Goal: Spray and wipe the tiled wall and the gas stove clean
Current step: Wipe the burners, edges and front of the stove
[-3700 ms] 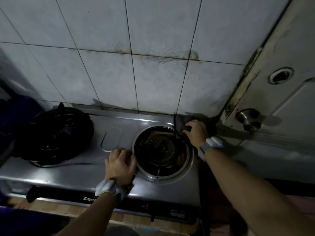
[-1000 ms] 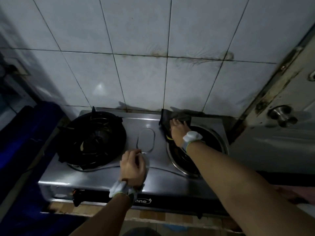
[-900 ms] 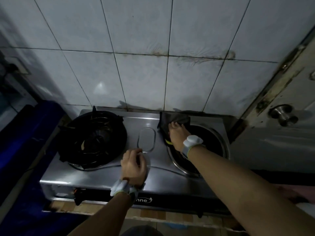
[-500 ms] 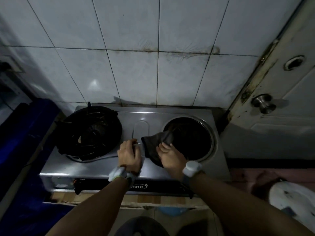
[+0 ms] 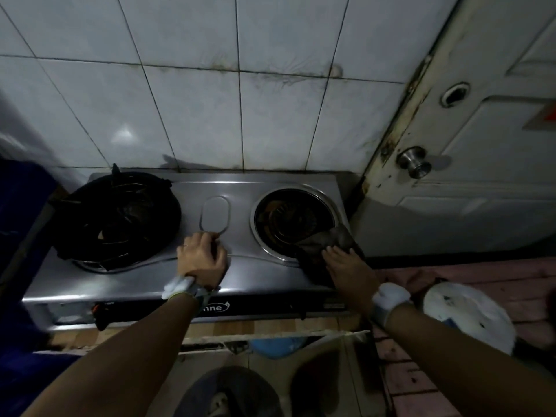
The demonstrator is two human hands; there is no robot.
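The steel two-burner gas stove [image 5: 240,191] stands against the stained white tiled wall [image 5: 210,100]. My right hand [image 5: 346,266] presses a dark cloth [image 5: 325,242] flat on the stove's front right corner, beside the bare right burner [image 5: 293,221]. My left hand [image 5: 201,260] rests on the stove top in the middle, fingers curled, below the oval plate [image 5: 215,213]. I cannot see anything held in it. The left burner carries a black pan support [image 5: 117,218].
A white door with a round metal knob [image 5: 415,162] stands at the right, its frame grimy. A white round lid or bucket [image 5: 469,314] lies on the reddish floor at the lower right. Dark blue objects [image 5: 21,236] crowd the left side.
My right hand has dragged the cloth from the back of the stove, across the middle, to the front right corner. My left hand has stayed in place on the stove top.
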